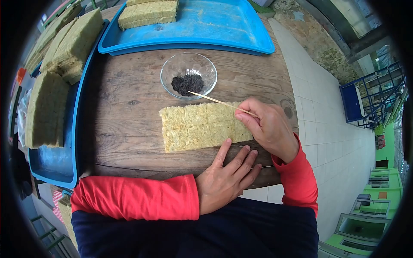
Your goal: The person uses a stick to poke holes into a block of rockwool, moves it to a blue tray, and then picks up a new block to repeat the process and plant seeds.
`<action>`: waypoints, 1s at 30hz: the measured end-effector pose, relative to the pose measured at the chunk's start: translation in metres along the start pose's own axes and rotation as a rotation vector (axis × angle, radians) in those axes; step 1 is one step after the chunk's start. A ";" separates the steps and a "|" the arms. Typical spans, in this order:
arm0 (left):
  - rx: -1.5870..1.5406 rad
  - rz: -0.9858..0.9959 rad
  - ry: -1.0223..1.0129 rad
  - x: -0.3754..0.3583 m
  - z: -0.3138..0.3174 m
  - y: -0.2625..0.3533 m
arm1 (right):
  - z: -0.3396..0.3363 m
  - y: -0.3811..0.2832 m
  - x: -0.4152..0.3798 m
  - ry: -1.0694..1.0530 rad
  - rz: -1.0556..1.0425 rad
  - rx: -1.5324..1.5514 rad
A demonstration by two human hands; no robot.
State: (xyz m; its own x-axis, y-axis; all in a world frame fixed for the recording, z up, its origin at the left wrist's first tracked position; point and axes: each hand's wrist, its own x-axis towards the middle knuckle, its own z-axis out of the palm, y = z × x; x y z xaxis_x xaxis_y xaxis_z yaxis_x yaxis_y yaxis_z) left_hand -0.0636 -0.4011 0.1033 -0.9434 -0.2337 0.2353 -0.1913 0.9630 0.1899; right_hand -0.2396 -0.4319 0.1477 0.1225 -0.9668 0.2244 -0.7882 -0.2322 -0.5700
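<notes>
My right hand (267, 124) pinches a thin wooden skewer (219, 102) between thumb and fingers. The skewer's far tip reaches into a clear glass bowl (210, 71), at the small dark seeds (188, 84) lying in its bottom. Beneath the skewer, a flat yellowish slab of rockwool (195, 131), scored into squares, lies on the wooden table (124, 124). My left hand (230, 175) rests at the slab's near edge, fingers stretched out, with the index fingertip touching it. The right hand covers the slab's right end.
A large blue tray (193, 42) with rockwool blocks (148, 15) stands behind the bowl. Along the left, another blue tray (76, 142) holds thick rockwool slabs (47, 109). Beyond the table's right edge is a tiled floor (329, 137) with a blue metal rack (365, 96).
</notes>
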 end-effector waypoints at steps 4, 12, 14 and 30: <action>0.012 0.001 0.007 0.000 0.001 0.000 | -0.001 0.002 0.000 0.002 0.015 -0.005; 0.018 0.004 0.000 -0.001 0.000 0.000 | -0.002 0.001 0.001 -0.011 0.028 0.015; 0.018 0.006 -0.001 -0.001 0.000 0.000 | -0.002 0.001 0.000 -0.018 0.037 0.008; 0.016 0.012 -0.024 0.000 -0.001 0.000 | -0.004 0.001 0.002 0.090 -0.022 0.016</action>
State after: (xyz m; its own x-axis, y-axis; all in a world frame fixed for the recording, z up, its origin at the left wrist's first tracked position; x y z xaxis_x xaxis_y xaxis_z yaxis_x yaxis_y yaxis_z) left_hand -0.0635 -0.4016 0.1038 -0.9520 -0.2188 0.2142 -0.1838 0.9678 0.1718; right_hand -0.2426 -0.4331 0.1509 0.0845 -0.9481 0.3064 -0.7758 -0.2556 -0.5769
